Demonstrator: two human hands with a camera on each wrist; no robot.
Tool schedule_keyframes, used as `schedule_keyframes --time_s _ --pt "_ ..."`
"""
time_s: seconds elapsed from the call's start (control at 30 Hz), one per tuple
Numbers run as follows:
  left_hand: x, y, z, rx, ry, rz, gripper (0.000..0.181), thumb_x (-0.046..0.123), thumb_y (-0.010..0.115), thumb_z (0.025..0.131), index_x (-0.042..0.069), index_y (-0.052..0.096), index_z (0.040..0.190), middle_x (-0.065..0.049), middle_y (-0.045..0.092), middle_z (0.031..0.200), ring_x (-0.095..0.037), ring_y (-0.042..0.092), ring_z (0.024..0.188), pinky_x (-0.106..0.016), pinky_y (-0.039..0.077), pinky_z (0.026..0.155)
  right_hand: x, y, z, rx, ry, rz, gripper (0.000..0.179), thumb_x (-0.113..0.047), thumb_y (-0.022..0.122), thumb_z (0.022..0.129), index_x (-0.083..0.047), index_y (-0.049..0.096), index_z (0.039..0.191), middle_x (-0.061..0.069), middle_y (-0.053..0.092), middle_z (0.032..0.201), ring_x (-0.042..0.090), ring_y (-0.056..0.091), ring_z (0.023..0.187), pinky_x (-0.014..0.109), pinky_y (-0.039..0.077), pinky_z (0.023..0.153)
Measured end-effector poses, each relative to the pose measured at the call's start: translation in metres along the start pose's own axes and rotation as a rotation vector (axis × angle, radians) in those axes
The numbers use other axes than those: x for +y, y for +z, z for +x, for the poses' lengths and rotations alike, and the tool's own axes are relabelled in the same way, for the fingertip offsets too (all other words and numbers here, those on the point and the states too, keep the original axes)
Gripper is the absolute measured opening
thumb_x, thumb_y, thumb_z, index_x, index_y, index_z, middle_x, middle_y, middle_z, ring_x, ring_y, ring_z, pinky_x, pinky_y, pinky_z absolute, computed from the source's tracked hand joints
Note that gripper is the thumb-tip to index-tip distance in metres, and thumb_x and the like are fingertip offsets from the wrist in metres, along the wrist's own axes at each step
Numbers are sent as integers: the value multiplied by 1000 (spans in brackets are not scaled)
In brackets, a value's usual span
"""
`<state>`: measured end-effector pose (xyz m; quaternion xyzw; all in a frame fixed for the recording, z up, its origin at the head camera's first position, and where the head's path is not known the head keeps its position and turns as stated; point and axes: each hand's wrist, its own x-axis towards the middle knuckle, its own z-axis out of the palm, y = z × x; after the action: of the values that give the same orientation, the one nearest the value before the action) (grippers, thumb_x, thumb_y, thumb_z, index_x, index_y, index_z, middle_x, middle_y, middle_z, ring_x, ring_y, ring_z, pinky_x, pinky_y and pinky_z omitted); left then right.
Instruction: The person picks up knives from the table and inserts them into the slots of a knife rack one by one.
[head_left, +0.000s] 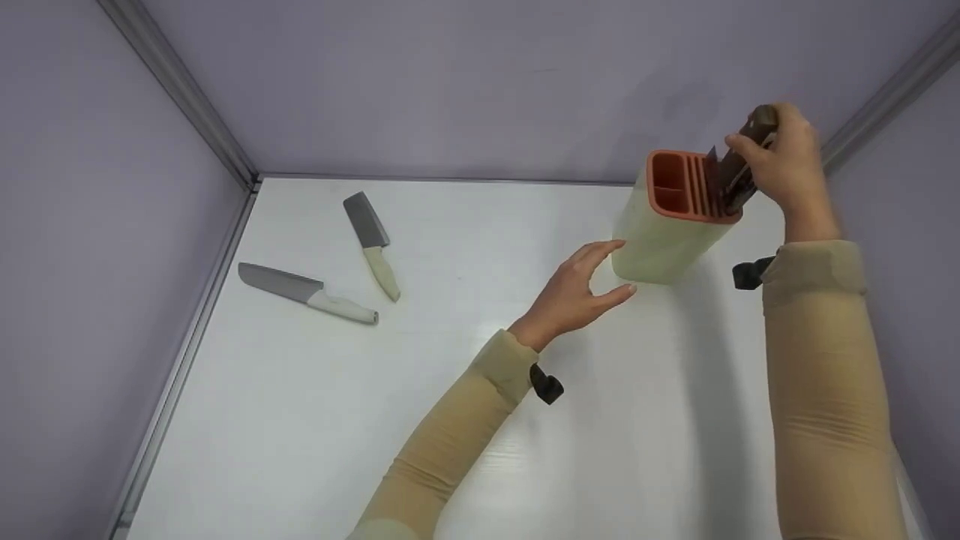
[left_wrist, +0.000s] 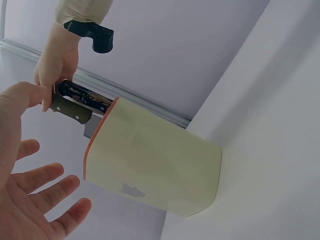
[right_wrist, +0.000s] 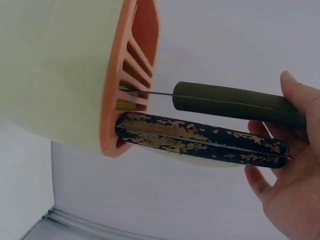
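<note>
A pale green knife block (head_left: 660, 251) with an orange slotted top stands at the back right. My right hand (head_left: 796, 165) grips a knife by its olive handle (right_wrist: 225, 103), its blade partly down in one slot. Beside it, a second knife's worn black handle (right_wrist: 200, 142) sticks out of the end slot, close by the same fingers. Behind that handle a pale strip shows in the right wrist view. My left hand (head_left: 570, 296) holds nothing, with thumb and fingers spread at the block's left side.
Toward the left of the white table (head_left: 465, 375) lie a small cleaver with a pale green handle (head_left: 382, 274) and a longer knife with a whitish handle (head_left: 341, 307). Grey walls (head_left: 450, 90) close in the back and both sides.
</note>
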<state>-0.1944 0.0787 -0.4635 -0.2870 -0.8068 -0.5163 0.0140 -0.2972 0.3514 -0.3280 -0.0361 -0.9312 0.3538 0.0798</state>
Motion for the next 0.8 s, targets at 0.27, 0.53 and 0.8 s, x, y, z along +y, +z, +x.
schedule_keyframes --time_s 0.27,0.53,0.8 --pt "-6 -2 -4 -5 7 64 63 36 68 93 12 44 146 0 45 146 -7 39 135 -22 32 108 15 7 0 63 -22 -60 61 -29 64 96 -9 41 148 21 45 144 34 43 130 47 35 108" --pt "-18 -8 -12 11 -6 98 62 36 66 95 12 44 146 -1 44 146 -8 38 136 -22 30 109 18 10 -4 173 -137 -67 55 -18 66 95 -12 47 147 17 49 138 29 47 123 40 42 101" --pt "-28 -18 -26 33 -11 153 62 36 66 95 10 44 147 -3 45 147 -12 39 136 -25 32 109 15 11 -21 198 -214 -27 53 -21 64 96 -15 48 146 8 40 150 24 35 138 41 31 112"
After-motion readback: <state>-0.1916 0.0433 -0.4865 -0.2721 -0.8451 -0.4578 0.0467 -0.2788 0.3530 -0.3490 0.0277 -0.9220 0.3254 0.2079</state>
